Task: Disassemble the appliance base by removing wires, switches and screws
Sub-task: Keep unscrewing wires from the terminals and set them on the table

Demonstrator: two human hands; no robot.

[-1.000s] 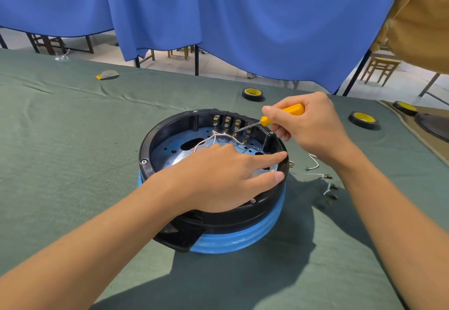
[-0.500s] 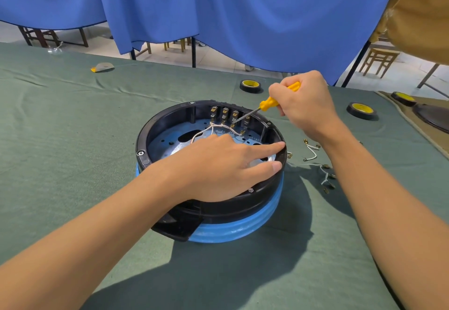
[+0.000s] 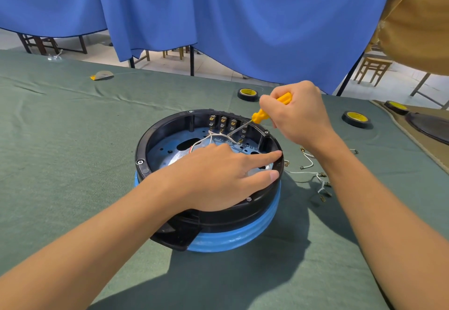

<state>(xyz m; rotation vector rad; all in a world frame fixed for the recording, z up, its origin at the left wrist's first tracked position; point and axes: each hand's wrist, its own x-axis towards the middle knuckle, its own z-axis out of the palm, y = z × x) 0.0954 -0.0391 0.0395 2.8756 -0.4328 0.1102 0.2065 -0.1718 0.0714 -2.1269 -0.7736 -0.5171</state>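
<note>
Left hand (image 3: 218, 178) laid flat on appliance base (image 3: 218, 215); screwdriver (image 3: 258, 117) gripped by right hand (image 3: 298, 113).
Centre-frame wires (image 3: 213, 136) could be nicked if tip is let slip.

Work surface covered by a green cloth (image 3: 73, 139), creased toward its far edge. Behind it hangs a blue curtain (image 3: 243, 18), with a pale tiled floor (image 3: 213, 67) and a wooden stool (image 3: 371, 67) visible below its hem. Two yellow-cored black tape rolls (image 3: 247, 94) (image 3: 356, 119) lie flat on the cloth; a third (image 3: 396, 107) lies on a tan mat (image 3: 427, 150) at right, beside a dark round disc (image 3: 430, 126). A grey and yellow scrap (image 3: 102, 75) lies far left. Tan fabric (image 3: 418, 18) fills the upper right corner.
</note>
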